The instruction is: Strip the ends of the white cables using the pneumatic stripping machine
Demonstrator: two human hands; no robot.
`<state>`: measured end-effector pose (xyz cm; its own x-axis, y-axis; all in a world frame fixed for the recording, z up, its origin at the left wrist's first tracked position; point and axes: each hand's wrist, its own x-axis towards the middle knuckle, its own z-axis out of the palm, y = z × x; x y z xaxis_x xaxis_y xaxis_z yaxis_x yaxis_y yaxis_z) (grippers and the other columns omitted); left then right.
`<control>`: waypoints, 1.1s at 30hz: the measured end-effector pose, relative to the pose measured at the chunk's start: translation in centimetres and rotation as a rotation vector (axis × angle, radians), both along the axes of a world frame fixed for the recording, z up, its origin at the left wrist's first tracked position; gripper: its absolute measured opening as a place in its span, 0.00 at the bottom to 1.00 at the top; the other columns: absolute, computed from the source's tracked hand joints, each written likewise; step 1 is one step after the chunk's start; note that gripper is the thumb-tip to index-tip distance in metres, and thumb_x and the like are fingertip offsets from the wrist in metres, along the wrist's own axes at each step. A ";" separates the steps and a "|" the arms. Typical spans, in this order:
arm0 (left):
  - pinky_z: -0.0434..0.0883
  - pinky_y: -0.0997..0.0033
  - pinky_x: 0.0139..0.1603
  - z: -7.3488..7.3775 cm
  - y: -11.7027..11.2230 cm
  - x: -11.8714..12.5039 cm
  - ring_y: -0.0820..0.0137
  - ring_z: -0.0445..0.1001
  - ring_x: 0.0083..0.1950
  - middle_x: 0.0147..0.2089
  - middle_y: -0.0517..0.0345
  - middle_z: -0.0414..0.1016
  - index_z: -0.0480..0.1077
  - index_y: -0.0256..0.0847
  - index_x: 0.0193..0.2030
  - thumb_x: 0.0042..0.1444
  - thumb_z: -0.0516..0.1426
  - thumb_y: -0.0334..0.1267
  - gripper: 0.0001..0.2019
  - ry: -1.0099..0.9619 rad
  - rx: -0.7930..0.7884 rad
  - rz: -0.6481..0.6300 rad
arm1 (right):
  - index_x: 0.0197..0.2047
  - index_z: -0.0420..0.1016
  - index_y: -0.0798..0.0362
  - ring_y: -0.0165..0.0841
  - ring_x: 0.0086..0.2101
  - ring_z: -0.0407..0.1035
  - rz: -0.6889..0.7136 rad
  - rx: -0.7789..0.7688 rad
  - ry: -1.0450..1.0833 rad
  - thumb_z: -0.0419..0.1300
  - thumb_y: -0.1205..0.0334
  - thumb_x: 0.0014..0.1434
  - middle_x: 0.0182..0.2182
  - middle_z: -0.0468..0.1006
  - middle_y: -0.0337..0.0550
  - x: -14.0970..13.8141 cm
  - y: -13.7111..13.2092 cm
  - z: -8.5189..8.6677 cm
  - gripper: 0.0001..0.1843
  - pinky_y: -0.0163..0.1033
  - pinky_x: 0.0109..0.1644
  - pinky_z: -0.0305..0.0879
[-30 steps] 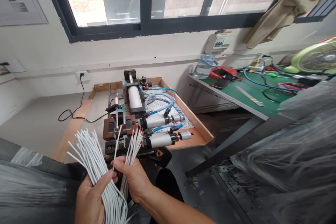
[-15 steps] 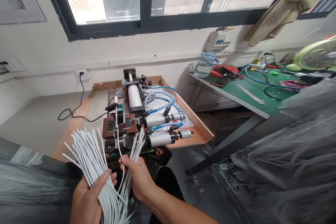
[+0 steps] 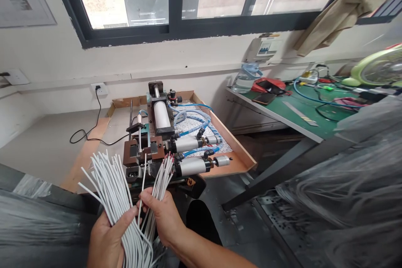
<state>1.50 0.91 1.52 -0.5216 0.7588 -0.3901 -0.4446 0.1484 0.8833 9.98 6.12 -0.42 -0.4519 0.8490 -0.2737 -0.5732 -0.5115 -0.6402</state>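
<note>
Left hand (image 3: pixel 106 238) grips a fanned sheaf of white wires (image 3: pixel 103 180). Right hand (image 3: pixel 161 213) is closed on a smaller bundle (image 3: pixel 162 173), its tips near the machine (image 3: pixel 157 142). The machine stands on a tray (image 3: pixel 238 153) on the counter (image 3: pixel 44 146), with bare room to its left. The bag (image 3: pixel 345 192) at right is blurred, and the frame cuts off the wires' lower ends.

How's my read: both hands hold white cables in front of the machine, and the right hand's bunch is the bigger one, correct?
Not quite. The head view shows the bigger bunch in the left hand. The right hand holds the smaller bunch. The rest stands: both hold white cables in front of the machine.
</note>
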 end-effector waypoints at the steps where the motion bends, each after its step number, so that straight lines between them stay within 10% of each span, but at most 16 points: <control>1: 0.69 0.66 0.32 0.0 0.0 -0.1 0.66 0.72 0.28 0.27 0.53 0.75 0.71 0.34 0.31 0.34 0.62 0.32 0.13 -0.003 -0.007 -0.005 | 0.21 0.66 0.57 0.26 0.16 0.59 -0.015 0.001 -0.008 0.62 0.57 0.40 0.13 0.64 0.34 0.0 0.0 0.0 0.12 0.32 0.19 0.56; 11: 0.69 0.68 0.27 0.2 0.3 0.0 0.68 0.71 0.23 0.22 0.55 0.73 0.70 0.34 0.27 0.30 0.63 0.31 0.12 0.059 -0.016 0.089 | 0.17 0.68 0.60 0.21 0.16 0.55 -0.062 0.001 -0.071 0.60 0.64 0.40 0.13 0.65 0.35 0.0 1.3 0.2 0.08 0.29 0.22 0.51; 17: 0.69 0.70 0.27 0.3 0.3 0.4 0.69 0.71 0.24 0.25 0.55 0.75 0.71 0.35 0.32 0.31 0.63 0.31 0.15 0.048 0.025 0.032 | 0.22 0.69 0.59 0.24 0.15 0.56 0.246 0.035 0.050 0.63 0.60 0.38 0.13 0.65 0.36 0.1 0.9 0.2 0.11 0.31 0.18 0.53; 33: 0.70 0.64 0.31 -0.2 0.4 -0.2 0.64 0.73 0.27 0.24 0.53 0.75 0.70 0.33 0.30 0.32 0.63 0.32 0.13 0.022 -0.040 0.086 | 0.22 0.72 0.60 0.23 0.18 0.56 -0.118 0.050 -0.106 0.61 0.60 0.41 0.15 0.65 0.37 0.7 0.4 -0.6 0.10 0.31 0.24 0.52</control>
